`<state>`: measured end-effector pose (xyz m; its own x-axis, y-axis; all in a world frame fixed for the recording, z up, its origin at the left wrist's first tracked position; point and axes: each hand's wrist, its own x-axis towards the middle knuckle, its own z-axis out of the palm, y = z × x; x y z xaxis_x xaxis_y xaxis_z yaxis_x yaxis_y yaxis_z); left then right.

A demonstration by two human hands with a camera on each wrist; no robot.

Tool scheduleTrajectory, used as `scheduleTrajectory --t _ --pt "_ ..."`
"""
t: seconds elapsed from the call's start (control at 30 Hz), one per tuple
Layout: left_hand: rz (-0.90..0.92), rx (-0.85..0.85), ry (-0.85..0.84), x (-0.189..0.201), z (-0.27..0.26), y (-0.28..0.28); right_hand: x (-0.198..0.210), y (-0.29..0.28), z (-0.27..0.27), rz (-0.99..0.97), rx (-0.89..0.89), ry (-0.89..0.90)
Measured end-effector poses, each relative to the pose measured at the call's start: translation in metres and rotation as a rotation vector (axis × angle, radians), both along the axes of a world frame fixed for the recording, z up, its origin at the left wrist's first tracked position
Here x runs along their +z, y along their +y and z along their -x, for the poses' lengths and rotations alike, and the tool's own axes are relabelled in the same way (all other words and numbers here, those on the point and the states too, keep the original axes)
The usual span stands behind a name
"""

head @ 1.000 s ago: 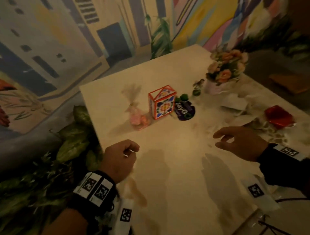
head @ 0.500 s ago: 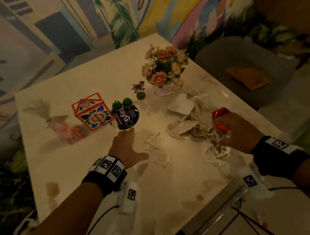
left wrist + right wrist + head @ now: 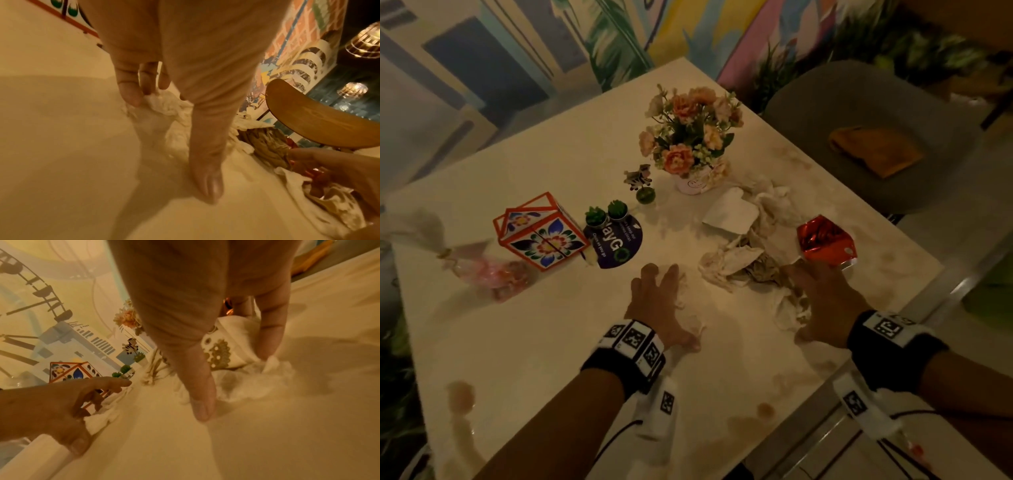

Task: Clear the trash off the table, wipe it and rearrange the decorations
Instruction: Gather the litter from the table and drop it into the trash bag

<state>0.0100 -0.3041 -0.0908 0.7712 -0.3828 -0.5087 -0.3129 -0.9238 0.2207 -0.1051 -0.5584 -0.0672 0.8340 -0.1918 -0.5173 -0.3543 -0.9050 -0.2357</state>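
Resting spread on crumpled napkins (image 3: 732,260), both hands (image 3: 659,301) flank trash near a "go as you go" sign (image 3: 616,241).

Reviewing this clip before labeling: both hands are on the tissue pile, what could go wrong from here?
1. The left hand has only loose scraps under its fingers; bits may stay behind.
2. The tissues lie close to the vase; a wide sweep could tip it.
3. Stains on the table could smear.

A shiny red wrapper (image 3: 825,240), white tissues (image 3: 732,212), peach flowers (image 3: 688,133) and an orange-framed floral box (image 3: 541,233).
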Motion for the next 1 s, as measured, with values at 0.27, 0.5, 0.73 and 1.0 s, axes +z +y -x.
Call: scheduleTrajectory --t 0.27,0.5,0.73,1.0 --pt "0.283 0.098 0.01 -0.003 -0.003 -0.026 -0.013 0.007 -0.018 -0.125 -0.037 -0.174" --pt "0.292 -0.019 -0.002 -0.003 -0.007 -0.053 -0.01 0.013 -0.019 -0.024 0.044 -0.128" --pt "0.291 -0.082 -0.131 -0.008 0.0 -0.061 -0.01 0.02 -0.02 0.062 0.169 -0.186" --pt "0.398 0.075 -0.145 -0.01 -0.006 -0.044 -0.002 0.01 -0.026 -0.052 0.087 -0.259"
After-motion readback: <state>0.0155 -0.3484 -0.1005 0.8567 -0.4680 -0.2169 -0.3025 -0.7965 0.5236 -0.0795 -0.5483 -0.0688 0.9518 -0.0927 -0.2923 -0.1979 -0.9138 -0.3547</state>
